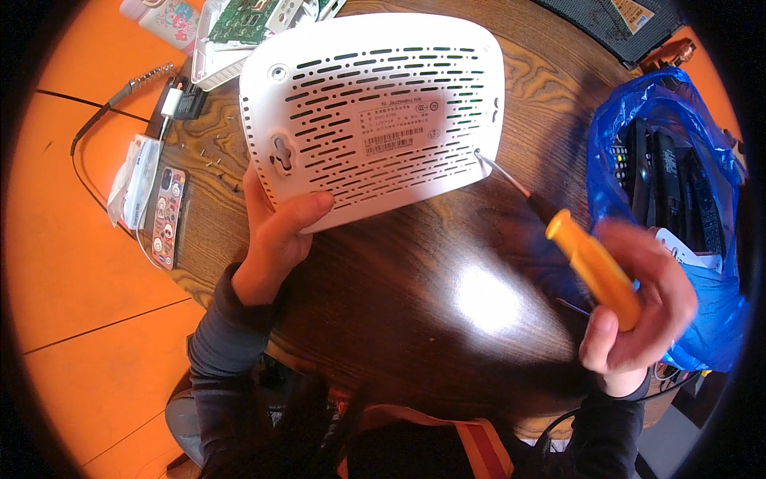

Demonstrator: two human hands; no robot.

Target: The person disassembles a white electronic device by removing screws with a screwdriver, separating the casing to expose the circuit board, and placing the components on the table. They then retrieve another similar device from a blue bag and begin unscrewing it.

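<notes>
In the head view, the white router-style housing (371, 120) is held above the table (359, 279), its slotted, labelled face turned toward the camera and its long axis running left to right, the right end tipped a little toward the far edge. The relation that counts is at its near right corner: the flat-sided recess there, a screw hole (479, 154), lies beyond and to the left of the right hand (650, 291), the nearer of the two. The yellow-handled screwdriver (589, 263) slants from that hand up to the hole; its tip meets the opening, though whether it is seated is too small to tell. The right fingers are curled around the handle, somewhat blurred. The left hand (279, 219) clamps the housing's near left corner, thumb on the vented face, other fingers mostly hidden behind.

Below is dark, glossy wood. Loose screws (211, 156) and a phone in a patterned case (169, 211) lie toward the table's left edge, a green circuit board (243, 24) at the far left, a blue plastic bag (706, 319) of remotes along the right edge. Orange floor (96, 279) shows beyond the left edge.
</notes>
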